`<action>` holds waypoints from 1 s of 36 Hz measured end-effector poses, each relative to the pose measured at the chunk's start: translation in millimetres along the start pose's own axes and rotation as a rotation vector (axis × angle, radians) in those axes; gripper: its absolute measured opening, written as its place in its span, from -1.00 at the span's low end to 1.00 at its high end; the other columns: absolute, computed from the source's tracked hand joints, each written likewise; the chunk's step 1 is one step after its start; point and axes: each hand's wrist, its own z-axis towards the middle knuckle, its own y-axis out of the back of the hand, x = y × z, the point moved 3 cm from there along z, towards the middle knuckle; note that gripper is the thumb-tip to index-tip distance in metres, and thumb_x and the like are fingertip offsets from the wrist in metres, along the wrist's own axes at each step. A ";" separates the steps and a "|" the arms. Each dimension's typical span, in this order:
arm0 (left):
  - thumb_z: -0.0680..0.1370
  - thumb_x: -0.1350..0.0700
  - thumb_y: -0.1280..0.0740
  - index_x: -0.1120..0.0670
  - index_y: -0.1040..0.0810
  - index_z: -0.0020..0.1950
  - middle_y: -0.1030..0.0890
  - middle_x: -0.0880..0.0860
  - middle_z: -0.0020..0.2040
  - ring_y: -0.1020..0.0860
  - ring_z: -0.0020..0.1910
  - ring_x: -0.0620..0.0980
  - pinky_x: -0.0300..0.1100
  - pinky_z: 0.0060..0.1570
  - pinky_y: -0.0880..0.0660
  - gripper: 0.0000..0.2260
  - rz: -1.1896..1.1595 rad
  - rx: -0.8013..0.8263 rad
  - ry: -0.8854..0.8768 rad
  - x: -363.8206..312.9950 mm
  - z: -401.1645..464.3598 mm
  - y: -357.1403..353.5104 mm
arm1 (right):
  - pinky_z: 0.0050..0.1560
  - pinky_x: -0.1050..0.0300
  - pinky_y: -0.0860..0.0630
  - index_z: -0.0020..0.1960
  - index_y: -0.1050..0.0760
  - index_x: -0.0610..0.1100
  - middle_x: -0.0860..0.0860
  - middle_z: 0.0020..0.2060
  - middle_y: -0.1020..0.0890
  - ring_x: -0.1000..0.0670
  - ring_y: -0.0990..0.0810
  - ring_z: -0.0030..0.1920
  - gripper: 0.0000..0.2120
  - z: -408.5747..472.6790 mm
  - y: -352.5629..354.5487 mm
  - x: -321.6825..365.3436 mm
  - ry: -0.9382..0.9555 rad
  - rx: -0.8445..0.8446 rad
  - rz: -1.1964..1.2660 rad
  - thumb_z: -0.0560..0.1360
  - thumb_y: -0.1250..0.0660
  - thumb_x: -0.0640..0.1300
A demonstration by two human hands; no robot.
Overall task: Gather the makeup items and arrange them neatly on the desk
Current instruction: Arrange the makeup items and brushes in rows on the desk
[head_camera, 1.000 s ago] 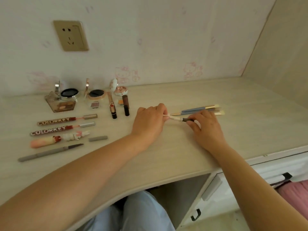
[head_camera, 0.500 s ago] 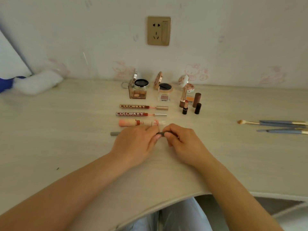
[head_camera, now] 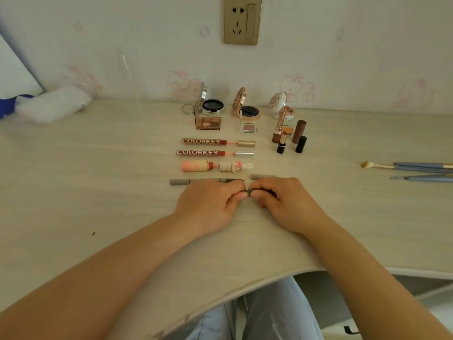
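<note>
My left hand (head_camera: 208, 204) and right hand (head_camera: 284, 204) pinch a small dark slim stick (head_camera: 248, 191) just near of the long grey pencil (head_camera: 196, 181), so a clumsy set-down could roll that pencil or its loose grey cap (head_camera: 262, 176) crooked.

Pale wall (head_camera: 343, 45) — gold socket (head_camera: 242, 20), perhaps switched.

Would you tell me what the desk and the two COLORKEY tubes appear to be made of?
The desk looks like pale wood-grain laminate, matte, chipped along its front edge. The COLORKEY tubes seem clear glossy plastic showing red contents; their caps look metallic, one gold, one silver, possibly coated plastic.
</note>
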 end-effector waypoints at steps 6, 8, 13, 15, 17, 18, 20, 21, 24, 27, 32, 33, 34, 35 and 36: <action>0.61 -0.07 -0.06 -0.05 -0.46 0.01 -0.59 0.00 -0.21 -0.51 -0.22 0.03 -0.15 -0.34 -0.30 -0.78 -0.009 0.023 0.026 0.0 -0.8 0.7 | -0.18 0.46 -0.36 -0.02 -0.64 -0.10 0.13 -0.38 -0.54 0.19 -0.49 -0.31 -0.84 -1.8 0.3 2.6 0.029 -0.030 -0.006 0.54 -0.27 -0.18; 0.61 -0.08 -0.05 -0.06 -0.46 0.01 -0.59 0.00 -0.19 -0.51 -0.20 0.04 -0.15 -0.33 -0.28 -0.78 -0.005 0.035 0.030 -0.1 -0.2 1.0 | -0.17 0.45 -0.36 -0.02 -0.64 -0.12 0.02 -0.33 -0.61 0.11 -0.50 -0.31 -0.84 -2.5 0.8 3.3 0.044 -0.050 -0.020 0.53 -0.28 -0.20; 0.61 -0.11 -0.06 -0.09 -0.48 0.05 -0.60 -0.02 -0.18 -0.52 -0.18 0.03 -0.14 -0.32 -0.31 -0.76 -0.014 0.062 0.045 0.8 1.7 4.7 | -0.02 0.27 -0.42 0.02 -0.64 -0.20 -0.13 -0.12 -0.69 -0.08 -0.61 -0.08 -0.84 -3.4 1.6 4.2 0.075 -0.114 -0.022 0.51 -0.31 -0.23; 0.61 -0.11 -0.06 -0.08 -0.49 0.06 -0.57 -0.02 -0.22 -0.51 -0.21 0.03 -0.14 -0.33 -0.27 -0.76 -0.010 0.051 0.044 0.1 0.7 5.1 | -0.03 0.20 -0.44 0.01 -0.63 -0.21 -0.14 -0.12 -0.68 -0.10 -0.61 -0.09 -0.85 -3.7 1.6 4.9 0.081 -0.123 -0.015 0.51 -0.31 -0.24; 0.61 -0.11 -0.06 -0.07 -0.48 0.05 -0.49 -0.07 -0.29 -0.46 -0.28 0.00 -0.15 -0.34 -0.24 -0.75 -0.010 0.034 0.045 -0.3 -0.1 4.7 | -0.08 0.24 -0.44 0.00 -0.62 -0.19 -0.06 -0.19 -0.67 -0.05 -0.60 -0.15 -0.86 -3.5 1.2 4.3 0.071 -0.120 0.012 0.52 -0.30 -0.23; 0.61 -0.11 -0.07 -0.05 -0.48 0.04 -0.46 -0.09 -0.31 -0.44 -0.30 -0.01 -0.15 -0.36 -0.24 -0.75 -0.012 0.020 0.040 -0.3 -0.5 4.4 | -0.11 0.29 -0.44 0.00 -0.61 -0.17 0.01 -0.24 -0.64 0.00 -0.59 -0.19 -0.86 -3.2 0.5 3.8 0.060 -0.113 0.026 0.53 -0.29 -0.22; 0.61 -0.10 -0.09 -0.02 -0.50 0.02 -0.48 -0.09 -0.32 -0.49 -0.31 0.01 -0.15 -0.40 -0.22 -0.75 -0.013 -0.013 0.009 -0.5 -1.5 4.4 | -0.16 0.40 -0.40 0.00 -0.60 -0.14 0.18 -0.29 -0.55 0.15 -0.53 -0.24 -0.87 -2.3 -1.0 3.1 0.043 -0.106 0.040 0.53 -0.28 -0.19; 0.60 -0.10 -0.10 -0.01 -0.50 0.01 -0.51 -0.07 -0.31 -0.52 -0.30 0.03 -0.15 -0.41 -0.22 -0.75 -0.015 -0.023 -0.006 -1.1 -1.9 5.5 | -0.16 0.44 -0.39 0.00 -0.60 -0.14 0.23 -0.29 -0.51 0.20 -0.50 -0.24 -0.87 -1.7 -1.1 3.1 0.042 -0.110 0.042 0.53 -0.29 -0.18; 0.60 -0.11 -0.08 0.01 -0.48 0.07 -0.58 -0.02 -0.26 -0.53 -0.28 0.03 -0.15 -0.40 -0.28 -0.72 -0.060 -0.022 -0.002 -3.5 -3.2 10.1 | -0.15 0.45 -0.37 0.01 -0.60 -0.12 0.20 -0.23 -0.53 0.22 -0.49 -0.21 -0.88 -1.1 -0.3 2.4 0.032 -0.123 0.053 0.52 -0.30 -0.18; 0.62 -0.02 -0.05 0.06 -0.41 0.09 -0.55 0.01 -0.24 -0.50 -0.28 0.05 -0.12 -0.38 -0.24 -0.77 -0.119 -0.023 0.033 -2.4 -3.8 13.8 | -0.11 0.41 -0.38 0.02 -0.59 -0.06 0.08 -0.12 -0.60 0.13 -0.51 -0.14 -0.87 -0.8 2.3 -1.6 -0.019 -0.130 0.086 0.51 -0.31 -0.19; 0.63 0.12 -0.04 0.05 -0.28 -0.06 -0.34 -0.14 -0.28 -0.34 -0.31 -0.10 -0.17 -0.40 -0.14 -0.90 -0.161 0.024 0.107 5.6 -5.2 17.4 | -0.17 0.59 -0.32 0.03 -0.57 -0.02 0.24 -0.18 -0.52 0.21 -0.47 -0.15 -0.85 -3.0 16.0 -15.2 -0.153 -0.196 0.123 0.53 -0.29 -0.21; 0.63 0.13 -0.04 0.05 -0.29 -0.06 -0.36 -0.12 -0.24 -0.34 -0.29 -0.10 -0.19 -0.39 -0.14 -0.90 -0.160 0.024 0.118 7.3 -5.4 18.6 | -0.19 0.59 -0.31 0.02 -0.57 -0.02 0.21 -0.16 -0.54 0.22 -0.47 -0.15 -0.85 -3.7 19.3 -18.6 -0.174 -0.224 0.139 0.53 -0.29 -0.21; 0.63 0.13 -0.05 0.04 -0.29 -0.06 -0.38 -0.09 -0.19 -0.34 -0.27 -0.11 -0.24 -0.40 -0.16 -0.91 -0.160 0.020 0.123 8.5 -5.5 19.7 | -0.19 0.59 -0.31 0.02 -0.58 -0.02 0.16 -0.14 -0.56 0.22 -0.47 -0.14 -0.85 -4.2 21.7 -21.7 -0.190 -0.244 0.139 0.53 -0.29 -0.20; 0.63 0.13 -0.05 0.04 -0.30 -0.06 -0.39 -0.07 -0.16 -0.34 -0.25 -0.11 -0.30 -0.40 -0.18 -0.91 -0.161 0.014 0.119 9.5 -5.6 20.3 | -0.18 0.58 -0.31 0.03 -0.59 -0.03 0.13 -0.11 -0.57 0.22 -0.47 -0.15 -0.84 -4.3 22.7 -24.2 -0.202 -0.249 0.125 0.53 -0.29 -0.20; 0.63 0.13 -0.06 0.04 -0.30 -0.06 -0.40 -0.06 -0.12 -0.34 -0.23 -0.10 -0.35 -0.39 -0.18 -0.91 -0.160 0.008 0.109 9.6 -5.7 20.7 | -0.17 0.58 -0.31 0.04 -0.59 -0.04 0.11 -0.10 -0.56 0.21 -0.46 -0.15 -0.84 -4.3 22.8 -25.8 -0.213 -0.242 0.101 0.52 -0.29 -0.19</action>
